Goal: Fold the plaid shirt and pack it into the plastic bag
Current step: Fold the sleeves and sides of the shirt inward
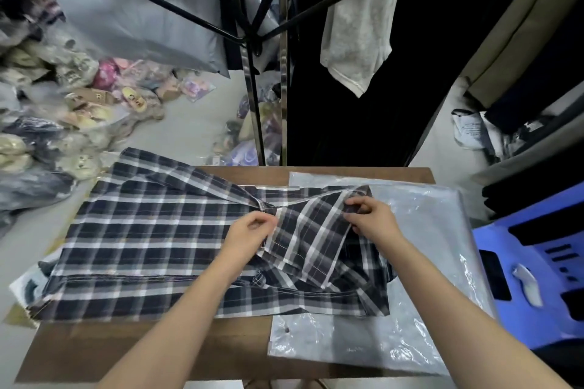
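Note:
A dark navy and white plaid shirt lies spread across a brown table, its left part hanging past the table's left edge. A clear plastic bag lies flat on the table's right side, partly under the shirt's right end. My left hand pinches a fold of the shirt near its middle. My right hand grips the shirt's cloth a little to the right, over the bag. Between both hands a sleeve-like flap is folded over and bunched.
A black clothes rack stands behind the table with a grey bag, a white garment and dark clothes hanging. Packed goods in bags pile on the floor at left. A blue plastic stool stands at right.

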